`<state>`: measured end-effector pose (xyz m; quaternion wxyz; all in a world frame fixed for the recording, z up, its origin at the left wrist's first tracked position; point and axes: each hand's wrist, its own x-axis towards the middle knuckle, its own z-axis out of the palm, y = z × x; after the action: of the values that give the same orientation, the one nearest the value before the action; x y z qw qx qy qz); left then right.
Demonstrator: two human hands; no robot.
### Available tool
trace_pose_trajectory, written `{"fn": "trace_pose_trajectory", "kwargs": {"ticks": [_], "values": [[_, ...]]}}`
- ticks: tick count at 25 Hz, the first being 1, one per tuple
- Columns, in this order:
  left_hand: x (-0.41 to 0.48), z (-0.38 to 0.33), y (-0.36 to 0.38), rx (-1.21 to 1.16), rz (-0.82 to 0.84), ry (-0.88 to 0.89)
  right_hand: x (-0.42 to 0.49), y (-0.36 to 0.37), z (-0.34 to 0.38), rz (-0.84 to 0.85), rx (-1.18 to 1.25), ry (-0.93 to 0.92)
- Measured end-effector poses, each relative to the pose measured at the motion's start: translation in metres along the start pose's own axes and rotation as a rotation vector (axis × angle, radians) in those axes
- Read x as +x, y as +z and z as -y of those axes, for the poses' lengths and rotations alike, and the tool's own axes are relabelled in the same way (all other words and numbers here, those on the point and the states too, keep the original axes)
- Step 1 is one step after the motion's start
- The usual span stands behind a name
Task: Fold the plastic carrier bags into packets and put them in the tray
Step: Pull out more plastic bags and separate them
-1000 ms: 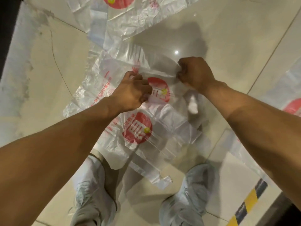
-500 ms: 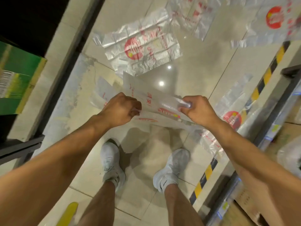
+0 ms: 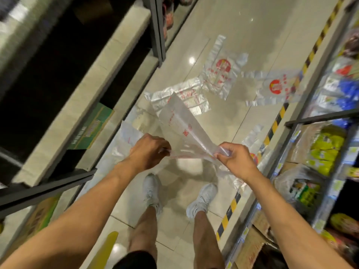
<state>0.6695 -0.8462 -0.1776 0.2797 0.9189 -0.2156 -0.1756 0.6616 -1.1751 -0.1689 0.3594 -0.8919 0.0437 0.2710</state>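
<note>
Both hands hold one clear carrier bag (image 3: pixel 180 123) in the air above the tiled floor (image 3: pixel 242 35). The left hand (image 3: pixel 149 150), knuckles up and fingers curled, pinches the near left edge; the right hand (image 3: pixel 235 158), also curled, pinches the near right edge, with bunched film showing at its fingertips; both forearms reach in from the lower corners. The bag is thin, see-through and creased, with red print; it is stretched between the hands, and its free part rises to a tip away from the person, long axis running from the hands toward the far floor and leaning slightly left. Beyond it, loose bags (image 3: pixel 221 68) with round red logos lie flat mid-floor, toward the right-hand striped tape (image 3: pixel 274 125).
</note>
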Motion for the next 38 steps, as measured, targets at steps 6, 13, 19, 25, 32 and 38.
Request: {"fn": "trace_pose_trajectory", "kwargs": {"ticks": [6,13,19,25,32,38], "values": [[-0.064,-0.060,-0.102,0.042,-0.039,0.084,-0.076,-0.039,0.101,0.025,0.023,-0.075],[-0.157,-0.098,-0.136,0.086,-0.195,0.023,-0.134,-0.043,0.163,0.123,0.015,-0.181],[-0.264,-0.126,-0.140,0.101,-0.332,-0.193,-0.173,-0.021,0.213,0.338,-0.055,-0.365],[-0.387,-0.144,-0.140,0.120,-0.487,-0.474,-0.211,0.026,0.285,0.507,-0.213,-0.527],[-0.542,-0.140,-0.127,0.069,-0.699,-0.659,-0.289,0.121,0.395,0.693,-0.344,-0.692],[-0.669,-0.131,-0.125,0.033,-0.822,-0.716,-0.366,0.234,0.472,0.845,-0.461,-0.787]]}}
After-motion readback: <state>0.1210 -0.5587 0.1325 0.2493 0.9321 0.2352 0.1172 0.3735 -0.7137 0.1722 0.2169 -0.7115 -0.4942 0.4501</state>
